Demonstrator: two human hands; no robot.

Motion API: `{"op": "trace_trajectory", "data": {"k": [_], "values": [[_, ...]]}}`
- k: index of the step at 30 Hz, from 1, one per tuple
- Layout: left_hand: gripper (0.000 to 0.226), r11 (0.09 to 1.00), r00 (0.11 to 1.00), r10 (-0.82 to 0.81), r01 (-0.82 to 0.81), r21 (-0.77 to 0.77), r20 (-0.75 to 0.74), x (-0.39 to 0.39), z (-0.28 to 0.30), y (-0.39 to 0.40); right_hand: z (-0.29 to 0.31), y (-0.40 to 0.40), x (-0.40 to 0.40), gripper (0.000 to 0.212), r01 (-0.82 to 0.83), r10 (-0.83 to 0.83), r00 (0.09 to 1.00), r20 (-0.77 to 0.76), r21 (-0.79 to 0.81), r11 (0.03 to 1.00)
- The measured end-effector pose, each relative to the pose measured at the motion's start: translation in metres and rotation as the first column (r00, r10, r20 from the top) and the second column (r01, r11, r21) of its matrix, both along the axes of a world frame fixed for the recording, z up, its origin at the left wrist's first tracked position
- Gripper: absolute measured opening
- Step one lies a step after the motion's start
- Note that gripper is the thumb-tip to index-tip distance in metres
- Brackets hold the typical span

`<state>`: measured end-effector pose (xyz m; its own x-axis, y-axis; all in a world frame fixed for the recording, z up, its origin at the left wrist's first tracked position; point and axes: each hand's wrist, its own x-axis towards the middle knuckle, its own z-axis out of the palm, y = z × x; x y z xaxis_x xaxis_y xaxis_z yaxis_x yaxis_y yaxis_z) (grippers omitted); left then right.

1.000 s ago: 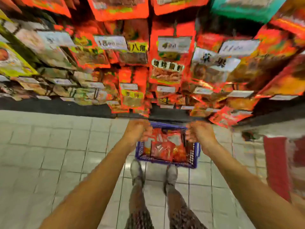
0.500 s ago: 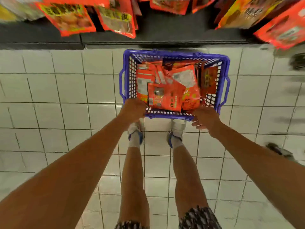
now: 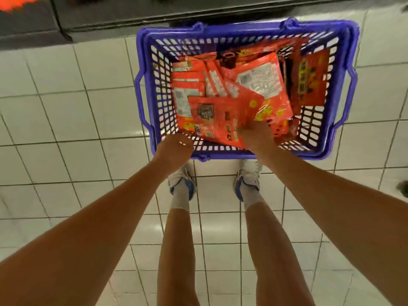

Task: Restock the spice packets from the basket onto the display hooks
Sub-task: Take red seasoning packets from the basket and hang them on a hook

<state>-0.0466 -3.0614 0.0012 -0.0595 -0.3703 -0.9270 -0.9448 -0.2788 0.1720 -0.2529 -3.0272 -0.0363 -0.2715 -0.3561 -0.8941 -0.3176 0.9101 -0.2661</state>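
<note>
A blue plastic basket (image 3: 242,29) stands on the white tiled floor in front of my feet. It holds several red spice packets (image 3: 260,78), lying overlapped and mostly back side up. My right hand (image 3: 258,138) reaches into the basket and grips the near edge of the topmost red packet (image 3: 220,115), which lies tilted on the pile. My left hand (image 3: 174,149) sits on the basket's near left rim, its fingers curled over it and hidden from view. The display hooks are out of frame.
The dark base of the display shelf (image 3: 110,16) runs along the top, just beyond the basket. A blurred red hanging packet (image 3: 19,2) shows at the top left. My shoes (image 3: 183,184) stand right behind the basket. White floor tiles (image 3: 66,129) stretch left and right.
My view dropped from the hanging display to the floor. The basket went down to the floor, and my right hand left its rim and took hold of a red packet.
</note>
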Motion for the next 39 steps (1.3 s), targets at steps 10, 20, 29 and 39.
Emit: {"op": "trace_trajectory", "data": {"k": [10, 20, 29, 39], "values": [[0.058, 0.93, 0.932, -0.026, -0.111, -0.351, -0.362, 0.009, -0.008, 0.017, 0.049, -0.006, 0.029, 0.02, 0.468, -0.532, 0.618, 0.579, 0.273, 0.841], [0.021, 0.833, 0.915, 0.317, -0.394, -0.389, -0.248, 0.01, -0.004, 0.008, 0.005, -0.02, -0.008, 0.055, 0.507, -0.517, 0.76, 0.394, 0.138, 0.851], [0.023, 0.769, 0.88, 0.422, -0.476, -0.428, -0.221, 0.057, -0.008, -0.006, -0.057, -0.048, 0.067, 0.025, 0.154, -0.123, 0.932, 0.342, -0.064, 0.986], [0.019, 0.745, 0.835, 0.476, -0.55, -0.378, -0.277, 0.072, -0.015, -0.001, -0.108, -0.039, 0.11, 0.013, -0.04, 0.03, 0.997, -0.069, -0.143, 0.989]]}}
